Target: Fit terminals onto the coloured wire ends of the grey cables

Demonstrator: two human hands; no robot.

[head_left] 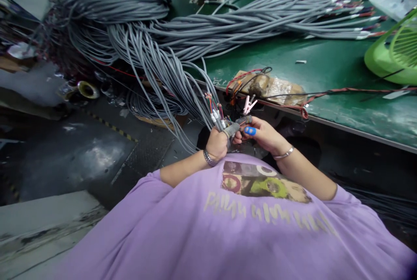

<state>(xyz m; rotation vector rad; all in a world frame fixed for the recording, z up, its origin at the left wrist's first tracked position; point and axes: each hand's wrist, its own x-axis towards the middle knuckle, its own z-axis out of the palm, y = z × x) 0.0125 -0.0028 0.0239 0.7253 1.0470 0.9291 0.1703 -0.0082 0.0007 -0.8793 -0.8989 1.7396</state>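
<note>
My left hand (pixel 217 141) is closed around a bunch of grey cables (pixel 182 93) whose stripped ends show coloured wires with white tips (pixel 215 111). A grey finger cover sits on its thumb. My right hand (pixel 262 133) is pinched right beside it, fingers on the wire ends, with a blue cover (pixel 250 130) on one fingertip. Both hands are held just in front of the green bench's near edge. A pink clip (pixel 249 105) sits just above my hands at the bench edge.
A large tangle of grey cables (pixel 107 6) drapes from the green bench (pixel 325 67) down to the floor at left. More cables with white-tipped ends (pixel 342 6) lie across the bench. A green fan (pixel 395 49) stands at right. Red and black wires lie over a plastic-wrapped item (pixel 276 86).
</note>
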